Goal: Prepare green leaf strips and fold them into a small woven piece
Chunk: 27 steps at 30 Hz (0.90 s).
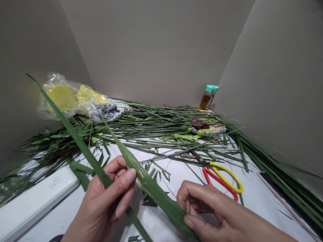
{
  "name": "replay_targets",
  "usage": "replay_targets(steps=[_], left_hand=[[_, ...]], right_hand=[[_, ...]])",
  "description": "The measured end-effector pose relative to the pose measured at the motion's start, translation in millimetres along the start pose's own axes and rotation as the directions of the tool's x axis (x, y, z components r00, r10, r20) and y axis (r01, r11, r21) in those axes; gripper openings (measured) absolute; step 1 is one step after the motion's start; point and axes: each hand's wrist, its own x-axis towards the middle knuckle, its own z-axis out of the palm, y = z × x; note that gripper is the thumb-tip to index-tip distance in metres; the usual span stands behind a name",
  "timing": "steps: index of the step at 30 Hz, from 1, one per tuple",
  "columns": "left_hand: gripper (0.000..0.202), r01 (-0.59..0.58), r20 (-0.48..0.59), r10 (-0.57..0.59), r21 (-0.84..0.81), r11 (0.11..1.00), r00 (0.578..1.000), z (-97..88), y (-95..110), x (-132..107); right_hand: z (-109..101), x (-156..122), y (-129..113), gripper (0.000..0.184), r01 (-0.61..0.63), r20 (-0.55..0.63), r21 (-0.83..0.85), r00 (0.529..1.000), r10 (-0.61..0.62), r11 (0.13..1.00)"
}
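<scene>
- Holding a long green leaf blade (151, 185) across the lower view, the left hand (106, 198) has its fingers (123, 178) curled around the blade and clamped on it.
- Long axis: the blade runs from 10 o'clock to 4 o'clock, with its tip well out at 10 o'clock.
- Nearest the blade's lower end is the right hand (214, 211), at 4 o'clock from the left hand; its fingertips (183, 201) rest at the blade edge – clamped or only touching, cannot tell.
- Beyond the right hand at 1 o'clock: red-and-yellow-handled scissors (222, 179) lie on the counter (166, 188).
- Hidden: the lower end is cut off by the frame; one folded blade or two overlapping blades, cannot tell.
</scene>
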Motion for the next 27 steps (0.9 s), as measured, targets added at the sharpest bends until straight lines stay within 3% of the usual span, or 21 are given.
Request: replay_targets(steps=[4, 8, 19, 27], left_hand=[[0.018, -0.001, 0.030, 0.002, -0.040, 0.999, 1.000, -1.7, 1, 0], [0.014, 0.032, 0.022, -0.029, -0.116, 0.993, 0.999, -3.1, 2, 0], [0.029, 0.080, -0.070, -0.094, -0.181, 0.980, 0.993, -1.1, 3, 1], [0.018, 0.028, 0.026, -0.026, -0.087, 0.996, 0.999, -0.4, 3, 1]], right_hand=[[0, 2, -2, 0.013, 0.041, -0.042, -0.006, 0.998, -0.041, 0.999], [1, 4, -2, 0.012, 0.003, -0.044, -0.008, 0.999, -0.004, 1.000], [3, 0, 9, 0.009, -0.061, -0.046, -0.097, 0.997, 0.056, 0.993], [3, 4, 1, 0.011, -0.056, -0.023, -0.002, 0.998, 0.056, 0.998]])
